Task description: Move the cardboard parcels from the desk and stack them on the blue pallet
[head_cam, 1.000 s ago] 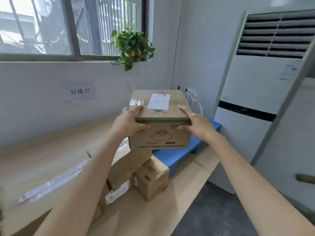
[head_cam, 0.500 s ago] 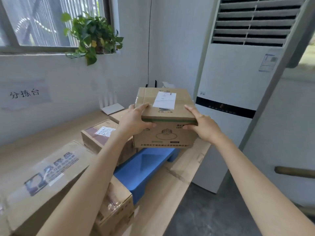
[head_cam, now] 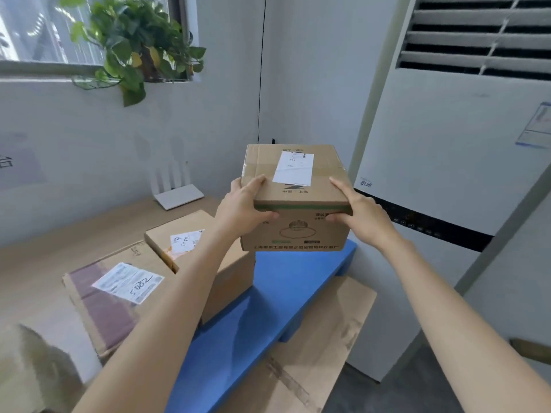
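Two hands carry one parcel (head_cam: 295,201): my left hand (head_cam: 243,208) clasps its left edge, my right hand (head_cam: 362,214) its right, fingers over the top, thumbs on the front. I hold it in the air above the far end of the pallet (head_cam: 268,308), beside two parcels (head_cam: 185,242) stacked to the left.

Matt brown cardboard parcel (head_cam: 295,201) w/ paper label (head_cam: 293,168); smooth blue plastic pallet (head_cam: 268,308).
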Demonstrator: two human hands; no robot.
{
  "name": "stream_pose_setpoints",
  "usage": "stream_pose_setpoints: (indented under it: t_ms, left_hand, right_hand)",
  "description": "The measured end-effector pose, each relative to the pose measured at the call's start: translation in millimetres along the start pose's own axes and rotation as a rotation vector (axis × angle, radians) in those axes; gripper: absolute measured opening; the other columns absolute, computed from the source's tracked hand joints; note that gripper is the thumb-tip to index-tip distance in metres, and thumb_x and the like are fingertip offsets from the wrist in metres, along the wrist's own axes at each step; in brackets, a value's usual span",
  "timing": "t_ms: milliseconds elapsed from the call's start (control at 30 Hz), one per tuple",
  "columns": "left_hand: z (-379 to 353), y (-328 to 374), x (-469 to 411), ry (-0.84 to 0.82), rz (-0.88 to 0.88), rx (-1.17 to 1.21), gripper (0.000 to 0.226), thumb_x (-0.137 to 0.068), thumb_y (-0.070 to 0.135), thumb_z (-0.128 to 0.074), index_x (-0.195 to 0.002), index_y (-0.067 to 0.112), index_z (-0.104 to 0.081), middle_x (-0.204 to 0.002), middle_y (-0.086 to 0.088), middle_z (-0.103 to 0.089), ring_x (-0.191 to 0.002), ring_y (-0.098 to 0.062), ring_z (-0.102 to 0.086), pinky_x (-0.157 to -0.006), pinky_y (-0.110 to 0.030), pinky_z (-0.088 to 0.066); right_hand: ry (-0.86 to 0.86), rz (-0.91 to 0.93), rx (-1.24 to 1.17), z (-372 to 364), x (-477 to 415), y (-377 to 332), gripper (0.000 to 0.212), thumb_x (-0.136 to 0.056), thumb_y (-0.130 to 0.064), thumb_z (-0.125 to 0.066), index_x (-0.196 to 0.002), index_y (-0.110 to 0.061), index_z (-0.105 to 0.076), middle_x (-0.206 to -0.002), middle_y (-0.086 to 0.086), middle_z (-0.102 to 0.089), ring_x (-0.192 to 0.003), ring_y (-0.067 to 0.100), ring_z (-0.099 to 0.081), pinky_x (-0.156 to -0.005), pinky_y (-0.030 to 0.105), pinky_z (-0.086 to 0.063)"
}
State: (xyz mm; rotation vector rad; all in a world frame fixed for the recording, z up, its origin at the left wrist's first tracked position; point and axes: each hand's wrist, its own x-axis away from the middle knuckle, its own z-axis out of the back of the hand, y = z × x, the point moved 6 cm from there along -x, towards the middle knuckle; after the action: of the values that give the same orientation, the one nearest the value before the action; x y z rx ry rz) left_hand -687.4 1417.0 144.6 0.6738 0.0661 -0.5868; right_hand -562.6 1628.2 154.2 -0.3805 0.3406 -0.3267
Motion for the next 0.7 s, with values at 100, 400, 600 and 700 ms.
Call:
stream_pose_setpoints:
  t_ms: [100,400,600,700]
  left_hand:
    - [-18.4,-5.7,-25.8,-0.001,0.006,-0.006,0.09,-0.076,0.041,-0.075,-0.149,0.037,-0.021,-0.151,-0.007,-0.02,-0.125,-0.03,-0.043,-0.097,-0.042,-0.044]
    - [-76.9,-34.8,-90.9,0.032,0.141,-0.071,0.086,-0.086,0.033,-0.067,-0.151,0.035,-0.011,-0.154,-0.011,-0.01,-0.129,-0.032,-0.037,-0.1,-0.044,-0.041]
    - [-116.5,-63.7,-107.0,0.103,0.322,-0.183,0.083,-0.087,0.034,-0.066,-0.15,0.034,-0.013,-0.152,-0.014,-0.016,-0.132,-0.033,-0.029,-0.105,-0.045,-0.036]
    - [-135.9,-76.0,-102.9,0.123,0.427,-0.234,0.083,-0.086,0.036,-0.066,-0.15,0.034,-0.014,-0.154,-0.016,-0.015,-0.138,-0.033,-0.021,-0.111,-0.047,-0.028]
  right_hand:
    - [-0.015,0.018,-0.015,-8.7,-34.1,16.0,0.077,-0.089,-0.033,-0.066,-0.148,-0.046,-0.019,-0.139,0.001,-0.051,-0.121,0.027,-0.049,-0.091,0.042,-0.041]
    - [-0.158,0.15,-0.091,-60.1,-151.9,65.7,0.079,-0.087,-0.029,-0.068,-0.146,-0.051,-0.02,-0.141,-0.001,-0.05,-0.122,0.027,-0.05,-0.092,0.042,-0.042]
    - [-0.286,0.306,-0.109,-119.1,-210.3,83.0,0.079,-0.088,-0.027,-0.068,-0.146,-0.049,-0.02,-0.143,0.0,-0.048,-0.122,0.027,-0.05,-0.098,0.047,-0.043]
    - [-0.351,0.377,-0.117,-150.9,-224.8,91.8,0.076,-0.089,-0.027,-0.066,-0.148,-0.046,-0.021,-0.142,0.001,-0.048,-0.121,0.028,-0.05,-0.09,0.043,-0.042]
